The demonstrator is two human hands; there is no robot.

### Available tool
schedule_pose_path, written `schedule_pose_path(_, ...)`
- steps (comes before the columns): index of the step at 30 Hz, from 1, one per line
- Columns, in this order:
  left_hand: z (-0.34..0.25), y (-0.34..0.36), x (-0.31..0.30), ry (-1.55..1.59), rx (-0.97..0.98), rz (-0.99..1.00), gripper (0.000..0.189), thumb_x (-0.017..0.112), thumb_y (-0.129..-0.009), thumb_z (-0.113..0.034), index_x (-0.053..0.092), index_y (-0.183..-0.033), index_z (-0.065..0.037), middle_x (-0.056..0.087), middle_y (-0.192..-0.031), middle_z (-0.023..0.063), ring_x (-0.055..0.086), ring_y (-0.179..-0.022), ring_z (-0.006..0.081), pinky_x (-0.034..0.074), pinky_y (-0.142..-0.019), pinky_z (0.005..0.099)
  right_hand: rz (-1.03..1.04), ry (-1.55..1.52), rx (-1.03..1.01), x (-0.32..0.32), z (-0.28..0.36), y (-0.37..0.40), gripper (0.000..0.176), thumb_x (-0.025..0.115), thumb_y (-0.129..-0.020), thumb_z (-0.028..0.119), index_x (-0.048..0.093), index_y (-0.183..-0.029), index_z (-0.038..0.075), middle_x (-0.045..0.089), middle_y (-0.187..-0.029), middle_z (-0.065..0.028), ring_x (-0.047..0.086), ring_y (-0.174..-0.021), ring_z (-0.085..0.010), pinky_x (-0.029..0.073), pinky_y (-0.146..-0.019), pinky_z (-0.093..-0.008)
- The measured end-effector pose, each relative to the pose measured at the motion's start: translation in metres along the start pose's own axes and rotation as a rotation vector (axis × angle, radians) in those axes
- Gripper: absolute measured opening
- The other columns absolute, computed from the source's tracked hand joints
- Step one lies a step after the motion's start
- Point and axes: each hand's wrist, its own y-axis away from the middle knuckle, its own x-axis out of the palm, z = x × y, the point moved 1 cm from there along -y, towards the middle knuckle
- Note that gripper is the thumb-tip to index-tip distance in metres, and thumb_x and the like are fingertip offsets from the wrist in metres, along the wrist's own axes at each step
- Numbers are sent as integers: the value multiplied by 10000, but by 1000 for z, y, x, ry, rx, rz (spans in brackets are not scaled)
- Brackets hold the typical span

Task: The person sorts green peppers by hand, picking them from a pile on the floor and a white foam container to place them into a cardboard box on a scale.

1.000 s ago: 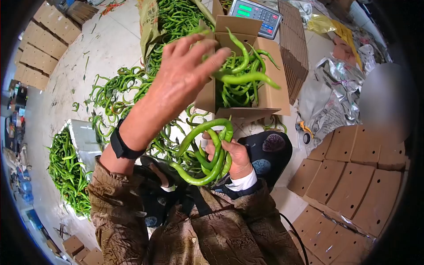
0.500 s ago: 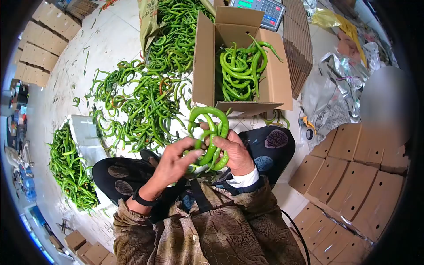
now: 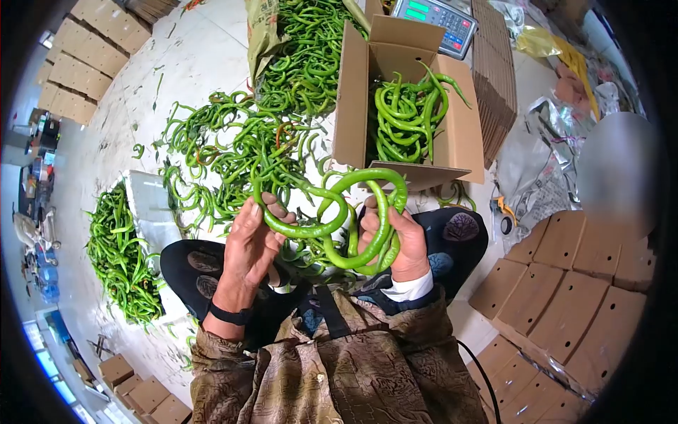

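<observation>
My left hand (image 3: 251, 247) pinches a long curled green chili pepper (image 3: 305, 231) between thumb and fingers. This pepper loops rightward and overlaps the others in front of me. My right hand (image 3: 409, 247) is closed around several curled green chili peppers (image 3: 397, 185), its thumb pressed over them. Both hands are above my lap, between my knees. Just beyond the right hand stands an open cardboard box (image 3: 352, 106), partly filled with green chili peppers (image 3: 409, 116). A loose pile of green chili peppers (image 3: 233, 145), a few of them reddish, spreads over the floor beyond my left hand.
A sack (image 3: 263, 35) spills more peppers at the back. On the left, a white foam box (image 3: 152, 208) lies beside another pepper heap (image 3: 116, 254). A digital scale (image 3: 441, 25) and flattened cardboard (image 3: 494, 63) stand behind the box. Closed cartons (image 3: 558, 297) are stacked at right.
My left hand has moved left and turned palm up, drawing one pepper out sideways from the bunch. The right hand keeps its hold on the others. The whole view has shifted slightly.
</observation>
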Motion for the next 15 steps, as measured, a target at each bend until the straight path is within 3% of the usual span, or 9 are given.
schedule_pose_path(4,-6,4,3,24,35,-9,285,532,-994,-201,509,-1209,-14,619,-1003,112,637,-988,297,536,-867,406,-2,10,-24,-2,0,3,432,614,-935,261,510,-1233,-34,591,-865,-77,587,-748,-163,514,-693,-277)
schedule_pose_path(12,-10,19,10,-54,-2,-33,338,609,-958,-243,530,-1190,-10,635,-969,115,641,-986,286,523,-904,420,-39,55,-18,-3,-1,3,436,595,-941,307,512,-1209,-26,511,-798,-51,453,-668,-130,398,-599,-260)
schedule_pose_path(15,-7,23,20,-135,75,54,335,656,-924,-220,565,-1158,1,643,-970,108,631,-974,268,491,-938,447,-114,110,-44,1,-2,4,418,601,-933,320,522,-1175,-11,503,-793,-57,428,-659,-134,374,-581,-262)
